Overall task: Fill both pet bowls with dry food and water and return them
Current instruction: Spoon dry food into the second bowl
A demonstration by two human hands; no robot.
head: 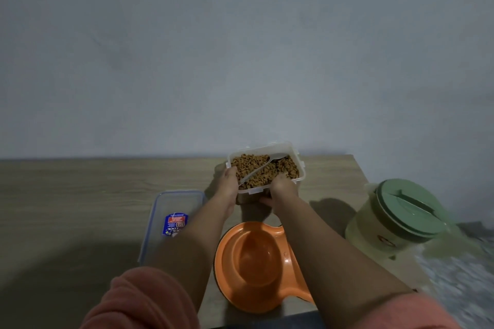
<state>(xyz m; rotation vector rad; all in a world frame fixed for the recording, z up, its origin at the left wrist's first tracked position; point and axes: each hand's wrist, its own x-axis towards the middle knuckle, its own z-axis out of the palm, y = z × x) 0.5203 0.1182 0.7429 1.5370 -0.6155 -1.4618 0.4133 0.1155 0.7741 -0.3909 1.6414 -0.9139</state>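
both arms reach forward, left hand [229, 181] and right hand [284, 187] in curled grip.

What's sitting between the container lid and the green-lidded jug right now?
In the head view, the orange pet bowl and both forearms lie between the lid and the jug.

Two bare forearms extend from salmon-pink sleeves. The left sleeve [144, 302] is bunched in soft folds above the elbow. The right sleeve [417, 312] lies smoother.
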